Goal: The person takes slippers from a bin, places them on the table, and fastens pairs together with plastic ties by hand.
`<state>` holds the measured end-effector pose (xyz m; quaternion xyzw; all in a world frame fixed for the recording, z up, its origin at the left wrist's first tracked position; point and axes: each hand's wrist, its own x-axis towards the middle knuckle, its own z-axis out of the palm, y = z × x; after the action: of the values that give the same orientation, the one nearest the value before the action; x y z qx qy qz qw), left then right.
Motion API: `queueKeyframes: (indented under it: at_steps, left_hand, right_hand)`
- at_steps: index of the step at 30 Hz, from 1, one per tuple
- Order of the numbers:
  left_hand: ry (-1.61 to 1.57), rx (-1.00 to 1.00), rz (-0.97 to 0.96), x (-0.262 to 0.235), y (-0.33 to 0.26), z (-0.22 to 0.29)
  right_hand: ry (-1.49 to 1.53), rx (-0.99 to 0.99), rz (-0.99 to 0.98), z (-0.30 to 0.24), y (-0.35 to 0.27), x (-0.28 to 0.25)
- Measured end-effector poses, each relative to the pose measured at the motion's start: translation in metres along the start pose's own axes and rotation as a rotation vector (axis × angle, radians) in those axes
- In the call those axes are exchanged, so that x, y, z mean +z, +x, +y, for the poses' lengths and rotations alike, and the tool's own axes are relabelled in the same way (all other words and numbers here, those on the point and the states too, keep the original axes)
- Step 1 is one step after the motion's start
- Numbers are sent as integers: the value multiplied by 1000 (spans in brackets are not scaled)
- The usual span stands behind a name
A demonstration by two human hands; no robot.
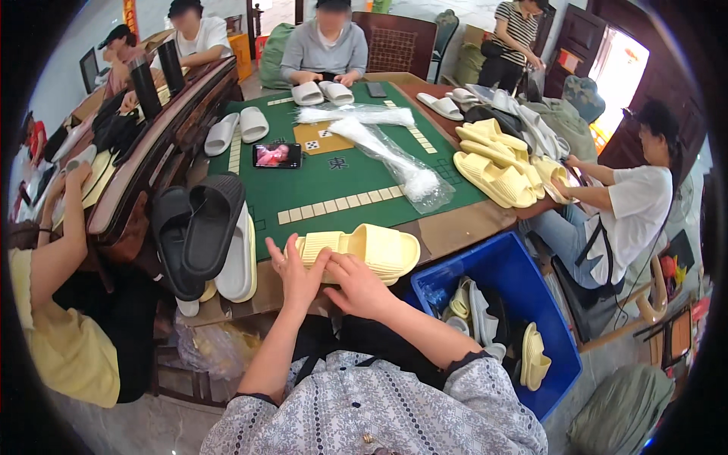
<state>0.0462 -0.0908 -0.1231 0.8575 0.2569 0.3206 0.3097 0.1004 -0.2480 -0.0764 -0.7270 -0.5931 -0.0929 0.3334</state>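
Observation:
A pair of pale yellow slippers (371, 249) lies stacked at the near edge of the green-topped table (356, 182). My left hand (294, 271) rests on the heel end of the pair, fingers spread over it. My right hand (358, 288) lies just beside it on the near side of the same slippers, fingers curled against them. Both forearms come up from the lower edge in patterned sleeves.
Black slippers (196, 231) and a white one (236, 262) are piled at the left. A blue bin (523, 292) with several slippers stands at my right. Clear plastic bags (387, 148), a phone (277, 155), more yellow slippers (497, 171) and several seated people surround the table.

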Motion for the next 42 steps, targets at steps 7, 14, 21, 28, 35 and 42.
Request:
queueKeyframes:
  at_steps: [7,14,21,28,35,42]
  left_hand:
    - [166,56,-7,9,-6,16]
    - [302,113,-62,-2,-6,40]
    - [291,174,-217,-7,5,38]
    - [331,282,-277,-19,8,59]
    - [329,262,-336,-15,5,70]
    - [201,258,-327,-28,37,15]
  right_hand:
    - [-402,171,374,3,-2,-27]
    - [-508,459,281,18,-15,-37]
    - [-388,400,266,19,-24,-47]
    - [-398,376,314,15,-29,-58]
    - [-398,456,344,8,-41,-66]
    - [-362,562,487,44,-70,-128]
